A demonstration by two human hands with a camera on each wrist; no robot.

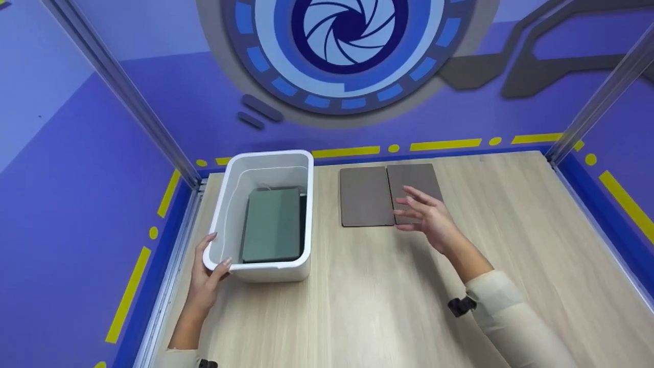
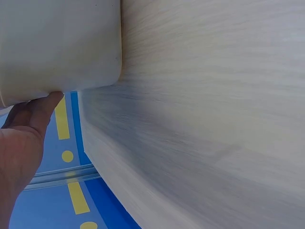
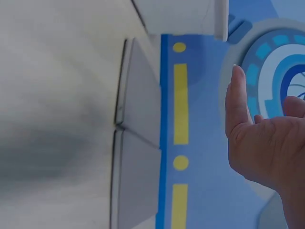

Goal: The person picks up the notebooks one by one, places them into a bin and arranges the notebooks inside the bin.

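My left hand (image 1: 204, 281) grips the near left corner of a white plastic bin (image 1: 283, 273), thumb at the front rim and fingers along the left side. In the left wrist view its fingers reach up against the bin's wall (image 2: 62, 43). Inside the bin lies a flat green book-like block (image 1: 272, 225), with a dark item partly hidden beneath it. My right hand (image 1: 434, 220) hovers with spread fingers over the right one of two brown notebook-like slabs, holding nothing. The left slab (image 1: 366, 197) and right slab (image 1: 415, 179) lie flat side by side.
The bin and slabs stand on a light wood-grain table (image 1: 347, 306), near its back edge. A blue-purple printed wall (image 1: 357, 122) rises behind, with side panels left and right. Metal posts (image 1: 127, 97) mark the corners.
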